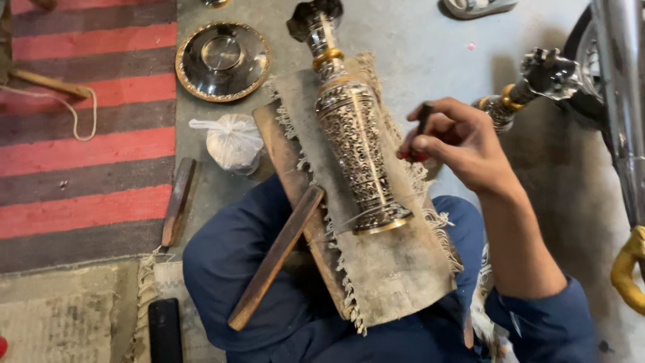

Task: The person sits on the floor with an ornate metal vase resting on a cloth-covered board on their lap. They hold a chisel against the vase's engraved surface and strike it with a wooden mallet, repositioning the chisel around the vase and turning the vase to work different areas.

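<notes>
- A silver body with fine pierced lattice patterning and gold bands is shown on the metal vase [355,144].
- A dirty beige, frayed at the edges, is seen on the cloth [396,269].
- The rug [80,141] is striped in red and dark grey.
- The round tray [222,60] is dark silver, edged with a gold patterned rim.
- The trousers [242,269] are dark blue.
- The tied bag [233,141] is white.

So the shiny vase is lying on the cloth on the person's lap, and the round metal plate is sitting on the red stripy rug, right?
Not quite. The round metal plate sits on the bare grey floor beside the red stripy rug, not on it. The rest is right: the shiny vase lies on the cloth across the person's lap. The head view shows it.
</notes>
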